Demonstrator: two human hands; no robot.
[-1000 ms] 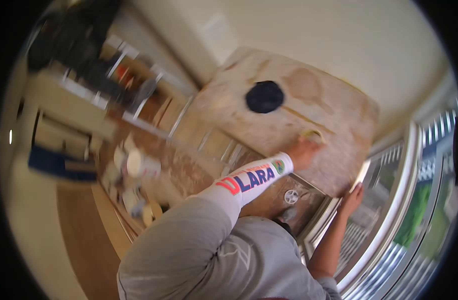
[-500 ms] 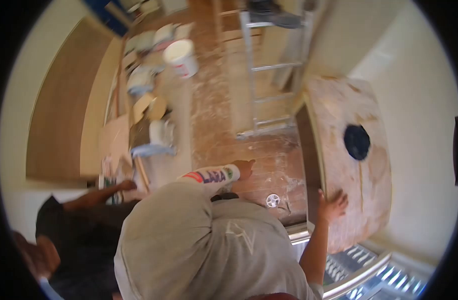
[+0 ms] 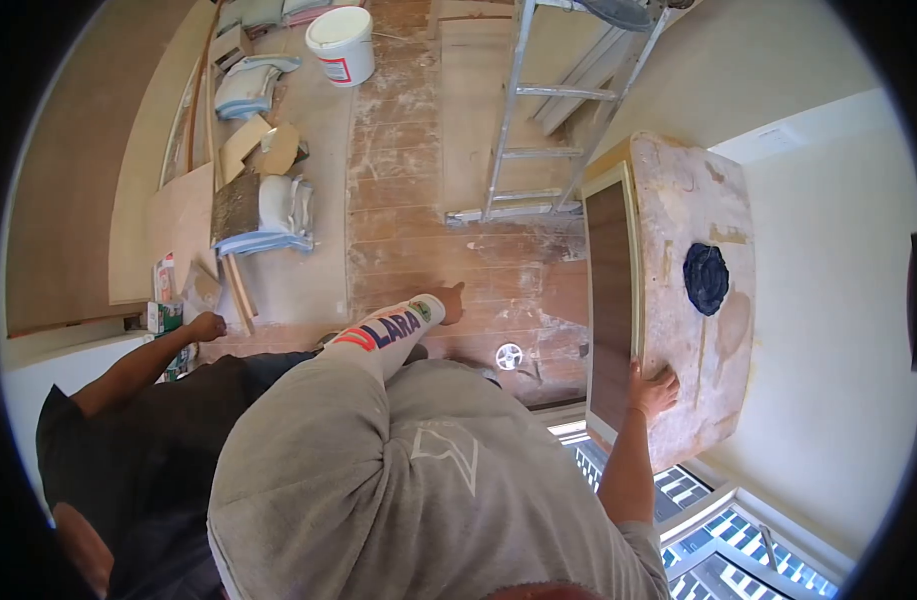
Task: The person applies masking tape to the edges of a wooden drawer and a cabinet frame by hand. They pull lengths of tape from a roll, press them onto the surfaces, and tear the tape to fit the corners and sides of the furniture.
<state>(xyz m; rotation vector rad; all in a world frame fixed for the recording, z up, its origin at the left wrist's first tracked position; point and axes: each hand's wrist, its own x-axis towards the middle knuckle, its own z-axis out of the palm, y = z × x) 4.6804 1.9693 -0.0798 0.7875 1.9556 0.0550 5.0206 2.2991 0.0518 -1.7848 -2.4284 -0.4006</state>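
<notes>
My left hand (image 3: 452, 303) reaches forward above the wooden floor (image 3: 409, 240), at the end of a white sleeve with printed letters. One finger points outward, and nothing shows in the hand. On the right, my right hand (image 3: 657, 390) rests on the worn, stained top of a wooden cabinet (image 3: 669, 340), near its edge. Its fingers lie bent on the surface and the thumb is toward the edge. A crumpled black round piece (image 3: 707, 279) sits farther along that top. A white wheel-shaped object (image 3: 509, 357) lies on the floor between my two hands.
A person in dark clothes (image 3: 169, 430) stands at my left, one hand (image 3: 207, 326) held out. Ahead are a metal ladder (image 3: 509, 120) and a white bucket (image 3: 341, 45). Wrapped bundles (image 3: 284, 215) and wood pieces line the left. A slatted window (image 3: 724, 580) is at lower right.
The view has shifted and become sharper. My right hand stays on the cabinet top, its fingers now closer together and more bent. My left arm remains stretched out, pointing.
</notes>
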